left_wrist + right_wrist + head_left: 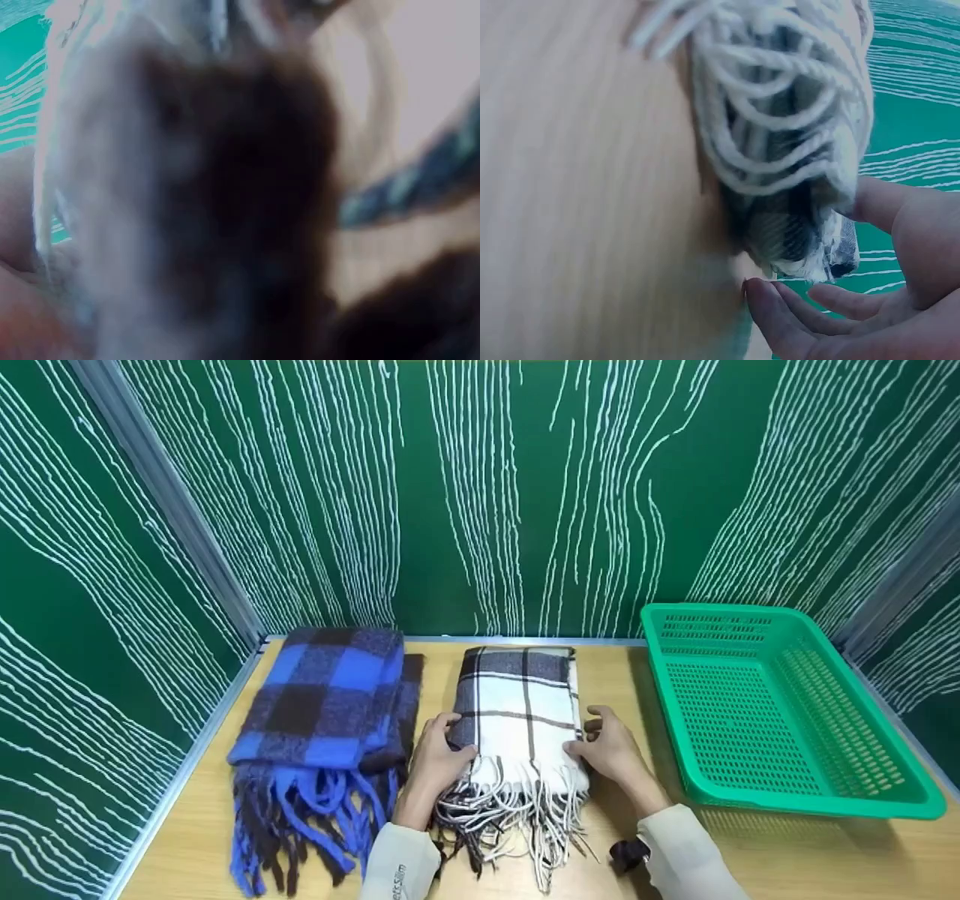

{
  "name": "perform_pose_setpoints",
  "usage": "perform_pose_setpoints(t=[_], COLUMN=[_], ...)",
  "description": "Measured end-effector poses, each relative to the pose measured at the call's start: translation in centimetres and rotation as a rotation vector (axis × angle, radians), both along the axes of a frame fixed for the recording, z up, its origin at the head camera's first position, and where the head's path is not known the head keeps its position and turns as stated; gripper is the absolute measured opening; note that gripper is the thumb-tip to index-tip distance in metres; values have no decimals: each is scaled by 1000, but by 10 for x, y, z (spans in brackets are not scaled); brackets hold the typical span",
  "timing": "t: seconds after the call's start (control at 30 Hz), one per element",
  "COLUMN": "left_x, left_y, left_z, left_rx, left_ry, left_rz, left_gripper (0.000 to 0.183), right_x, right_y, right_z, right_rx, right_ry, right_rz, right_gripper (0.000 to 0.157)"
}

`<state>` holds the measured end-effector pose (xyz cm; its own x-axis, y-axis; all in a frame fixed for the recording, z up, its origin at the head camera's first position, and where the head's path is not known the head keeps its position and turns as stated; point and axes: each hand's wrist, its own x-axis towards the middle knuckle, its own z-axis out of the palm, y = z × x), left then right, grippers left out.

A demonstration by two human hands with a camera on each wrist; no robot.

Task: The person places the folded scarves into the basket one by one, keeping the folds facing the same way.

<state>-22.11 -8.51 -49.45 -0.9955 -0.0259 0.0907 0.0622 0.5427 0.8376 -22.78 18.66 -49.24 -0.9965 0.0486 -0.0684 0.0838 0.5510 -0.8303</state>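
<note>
A folded white, grey and black plaid scarf lies on the table, its twisted fringe toward the person. At its left edge is the left hand, thumb over the cloth near the fringe and fingers along the side. The right hand is at the opposite edge, thumb touching the cloth. In the right wrist view, the right hand's fingers are spread apart from the thumb, just below the scarf's folded layers. Blurred dark and pale fringe fills most of the left wrist view and hides the left fingers.
A folded blue and black checked scarf with thick fringe lies left of the left hand. On the right stands a green perforated plastic basket with nothing in it. Green panels with white wavy lines enclose the wooden table.
</note>
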Motion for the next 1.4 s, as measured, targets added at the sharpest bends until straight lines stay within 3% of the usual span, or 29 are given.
perform_pose_setpoints(t=[0.47,0.7,0.83,0.97,1.4], left_x=[-1,-2,-4,-6,-8], left_y=[-4,-4,-3,-3,-7], left_z=[2,2,0,-3,-1], left_rx=[81,136,182,211,303], left_ry=[2,-64,-29,-6,-117], left_rz=[-17,7,18,31,34], left_gripper=[52,47,38,38,54], right_x=[-5,-9,-10,-11,-13], right_y=[-4,-1,3,7,6], right_z=[5,4,2,0,-1], right_rx=[-194,-267,-330,-356,-385], right_ry=[-117,-180,-203,-212,-146], right_rz=[-44,-52,-45,-27,-23], right_gripper=[71,70,67,66,64])
